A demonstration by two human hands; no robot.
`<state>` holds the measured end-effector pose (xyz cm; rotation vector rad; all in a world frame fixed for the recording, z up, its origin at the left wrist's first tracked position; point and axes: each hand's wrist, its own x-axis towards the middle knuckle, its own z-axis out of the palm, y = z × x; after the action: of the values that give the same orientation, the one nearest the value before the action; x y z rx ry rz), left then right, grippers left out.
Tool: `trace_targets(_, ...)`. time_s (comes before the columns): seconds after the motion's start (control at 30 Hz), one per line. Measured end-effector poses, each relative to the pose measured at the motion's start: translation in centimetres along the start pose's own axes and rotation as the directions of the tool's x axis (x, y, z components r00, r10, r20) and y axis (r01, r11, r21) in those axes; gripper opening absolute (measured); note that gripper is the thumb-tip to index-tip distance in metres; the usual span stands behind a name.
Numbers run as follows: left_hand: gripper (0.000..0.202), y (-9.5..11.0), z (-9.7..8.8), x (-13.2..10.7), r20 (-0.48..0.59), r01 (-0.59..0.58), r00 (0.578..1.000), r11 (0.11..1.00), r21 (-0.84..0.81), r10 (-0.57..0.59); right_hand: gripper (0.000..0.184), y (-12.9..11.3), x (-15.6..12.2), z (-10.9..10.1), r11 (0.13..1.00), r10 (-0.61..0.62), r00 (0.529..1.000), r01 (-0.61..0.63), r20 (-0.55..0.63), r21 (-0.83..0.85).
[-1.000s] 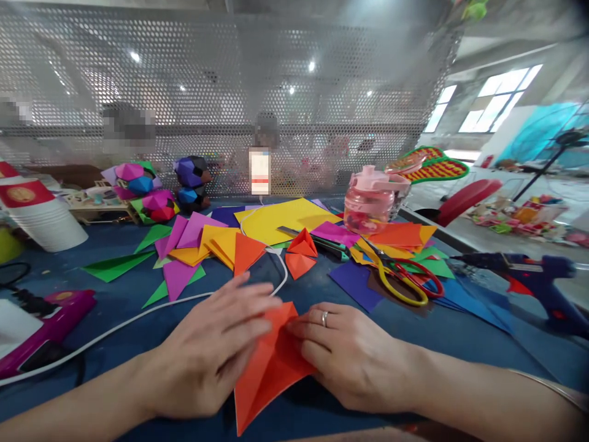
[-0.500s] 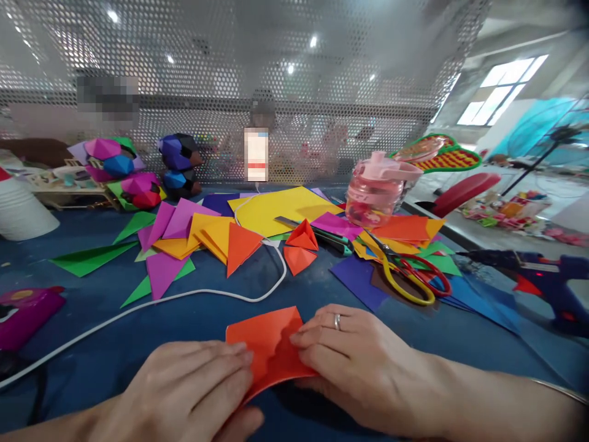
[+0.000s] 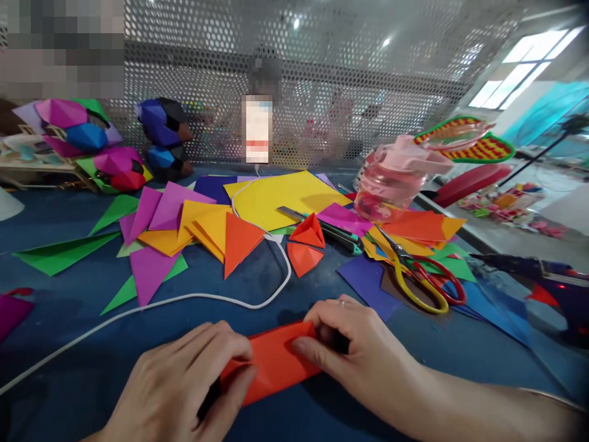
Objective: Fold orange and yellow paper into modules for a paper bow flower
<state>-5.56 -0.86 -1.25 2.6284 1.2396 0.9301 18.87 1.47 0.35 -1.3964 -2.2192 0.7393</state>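
Note:
A piece of orange-red paper [image 3: 278, 361], folded over into a narrow band, is held just above the blue table by both hands. My left hand [image 3: 184, 374] pinches its left end between thumb and fingers. At the other end, my right hand [image 3: 352, 350] grips the paper, thumb on the near face and fingers curled over the top edge. Beyond the hands sit two small folded orange-red paper pieces [image 3: 306, 258] and an orange-red paper triangle [image 3: 240, 242].
A white cable [image 3: 193, 296] crosses the table. Coloured paper sheets [image 3: 285, 196], a box cutter [image 3: 340, 235], scissors [image 3: 414, 282] and a pink bottle [image 3: 391, 178] lie farther back. At right is a glue gun [image 3: 547, 288]; folded paper models [image 3: 115, 166] stand at left.
The paper went from an open curved sheet to a folded band. Both hands went from flat fingers on it to pinching its ends. The view has shifted slightly.

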Motion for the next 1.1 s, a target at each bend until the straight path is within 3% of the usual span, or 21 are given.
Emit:
trace_targets(0.17, 0.024, -0.4, 0.8, -0.4, -0.067, -0.103, 0.991, 0.975, 0.197, 0.118, 0.017, 0.2, 0.0, 0.3, 0.994, -0.076, 0.997, 0.075, -0.003, -0.078)
trace_targets(0.27, 0.036, -0.5, 1.9, -0.8, -0.147, -0.277, 0.937, 0.93, 0.241, 0.317, 0.016, 0.4, -0.1, 0.4, 0.984, -0.154, 0.988, 0.15, -0.025, -0.1)
trace_targets(0.37, 0.043, -0.5, 2.6, -1.0, -0.126, -0.377, 0.902, 0.896, 0.235, 0.412, 0.016, 0.6, -0.1, 0.4, 0.976, -0.188, 0.982, 0.184, -0.026, -0.118)
trace_targets(0.57, 0.02, 0.0, 1.5, -0.2, -0.062, -0.342, 0.93, 0.914, 0.218, 0.363, 0.011, 0.9, 0.0, 0.1, 0.979, -0.194, 0.98, 0.19, -0.051, -0.073)
trace_targets(0.73, 0.021, 0.5, 0.8, -0.1, 0.019, -0.326, 0.944, 0.919, 0.22, 0.33, 0.009, 1.1, 0.1, -0.2, 0.986, -0.167, 0.986, 0.167, -0.022, 0.001)
trace_targets(1.1, 0.021, 0.3, 1.4, -0.6, -0.062, -0.316, 0.941, 0.928, 0.197, 0.333, 0.01, 1.2, 0.1, -0.1, 0.99, -0.14, 0.99, 0.139, 0.006, 0.036)
